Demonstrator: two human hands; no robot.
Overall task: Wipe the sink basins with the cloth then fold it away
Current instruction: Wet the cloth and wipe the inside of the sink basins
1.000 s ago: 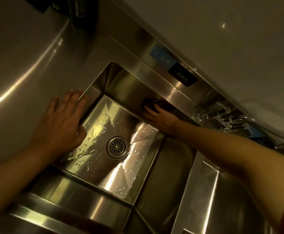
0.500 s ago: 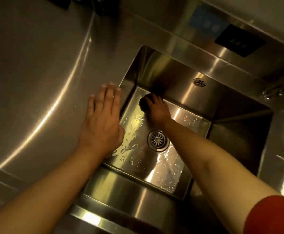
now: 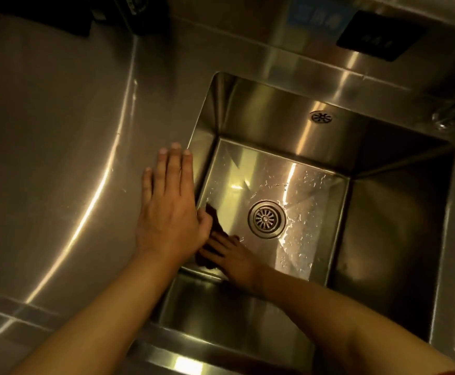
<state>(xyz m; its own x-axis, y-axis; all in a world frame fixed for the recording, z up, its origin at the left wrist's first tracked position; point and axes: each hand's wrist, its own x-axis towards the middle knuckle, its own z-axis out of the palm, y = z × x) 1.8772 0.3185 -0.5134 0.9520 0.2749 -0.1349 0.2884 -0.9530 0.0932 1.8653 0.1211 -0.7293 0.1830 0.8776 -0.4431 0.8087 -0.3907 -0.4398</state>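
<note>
wiping is under way: right hand (image 3: 234, 262) presses the dark cloth (image 3: 215, 226) flat into the basin (image 3: 275, 169) floor's near-left corner, left hand (image 3: 166, 209) braced flat-fingered on the counter (image 3: 58, 131), droplets rightward seemingly next.

A brushed stainless-steel counter (image 3: 58, 158) fills the left side of the frame and wraps around a square, deep stainless-steel sink basin (image 3: 399, 217) set into it at centre right. The left hand (image 3: 169, 209) rests flat on the counter at the basin's left rim, fingers straight. On the wet basin floor sits a round metal drain strainer (image 3: 266, 218), and a dark crumpled cloth (image 3: 213, 239) lies in the lower left corner under the right hand (image 3: 237, 262). Black objects (image 3: 66, 20), unclear, stand at the upper left.
</note>
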